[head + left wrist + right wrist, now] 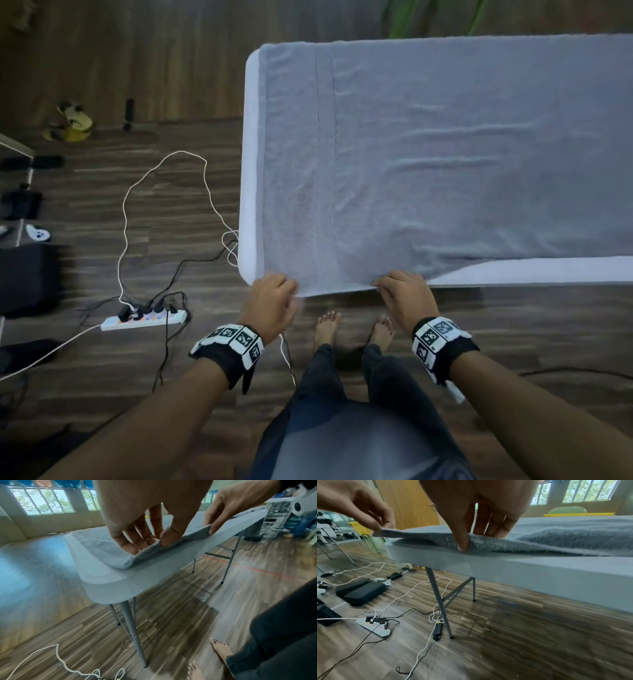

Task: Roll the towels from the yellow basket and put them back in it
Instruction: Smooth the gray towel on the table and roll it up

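Note:
A large grey towel (445, 154) lies spread flat over the pale table (251, 171), reaching its left end. My left hand (284, 286) pinches the towel's near edge close to the left corner, thumb under and fingers on top (145, 543). About a hand's width to the right, my right hand (383, 286) pinches the same edge, thumb in front (463, 546). The edge is lifted slightly off the table between both hands. A yellow rim (578, 514), perhaps the basket, shows beyond the towel's far side.
A power strip (144, 318) with white and black cables lies on the wooden floor to my left. Black cases (361, 592) sit further left. Grey table legs (438, 601) stand below the corner. My bare feet (329, 325) are at the table's front edge.

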Available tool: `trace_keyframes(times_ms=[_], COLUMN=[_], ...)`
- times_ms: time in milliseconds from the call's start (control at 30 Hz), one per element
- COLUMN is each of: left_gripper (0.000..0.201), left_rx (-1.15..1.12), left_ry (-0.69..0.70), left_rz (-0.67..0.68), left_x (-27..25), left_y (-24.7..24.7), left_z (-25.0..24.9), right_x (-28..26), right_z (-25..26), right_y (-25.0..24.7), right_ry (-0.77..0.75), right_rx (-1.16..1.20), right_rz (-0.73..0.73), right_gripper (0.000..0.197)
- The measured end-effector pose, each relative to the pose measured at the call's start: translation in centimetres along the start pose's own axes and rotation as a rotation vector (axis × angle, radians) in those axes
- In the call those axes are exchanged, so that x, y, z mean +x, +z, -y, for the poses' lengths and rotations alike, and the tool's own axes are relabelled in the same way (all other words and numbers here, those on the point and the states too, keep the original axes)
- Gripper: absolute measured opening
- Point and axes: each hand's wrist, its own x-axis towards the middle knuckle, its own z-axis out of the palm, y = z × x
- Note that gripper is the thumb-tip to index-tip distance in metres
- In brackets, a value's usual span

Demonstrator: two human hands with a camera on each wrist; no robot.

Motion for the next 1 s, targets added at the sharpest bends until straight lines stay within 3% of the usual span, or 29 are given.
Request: trace_keyframes(times_ms=[67, 167, 300, 500, 600, 700, 833, 933, 1000], left_gripper=[0.028, 0.045, 0.016, 0.003, 0.021, 0.041, 0.02, 0.009, 0.007], left_rx=[0.035, 0.048, 0.055, 0.094, 0.187, 0.105, -0.004, 0.015, 0.073], left_ry=[0.072, 0.13, 0.076, 0.03, 0.049, 0.143, 0.114, 0.012, -0.043], left_rz=[0.018, 0.172, 0.314, 0.268, 0.252, 0.223, 0.255, 0.296, 0.341], left_x=[0.7, 3.0, 5.4, 4.8, 5.8, 8.2, 11.4, 11.5, 11.2], left_y=[0.6, 2.5, 3.6, 2.6, 4.4, 7.4, 9.9, 9.8, 9.6], left_z=[-2.0, -6.2, -8.1, -7.2, -9.7, -17.2, -24.6, -25.0, -24.6], right_x=[-0.8, -1.1, -0.9, -3.1, -4.8, -5.1, -4.6, -5.8, -7.0], right_z=[-0.2, 1.2, -0.3, -11.6, -14.3, -14.5, -14.8, -19.5, -24.3], right_y=[-0.1, 0.0, -0.6, -5.7, -7.2, -6.9, -6.8, -8.4, -9.8], right_ry=[-0.009, -0.06, -0.043, 0.078, 0.036, -0.065, -0.115, -0.033, 0.05], right_rx=[0.006, 0.02, -0.003, -0.043, -0.018, 0.047, 0.069, 0.065, 0.065], right_rz=[0.036, 0.022, -0.017, -0.07, -0.027, -0.002, -0.028, -0.049, -0.055], right_gripper=[0.015, 0.016, 0.016, 0.024, 0.024, 0.012, 0.028, 0.012, 0.018])
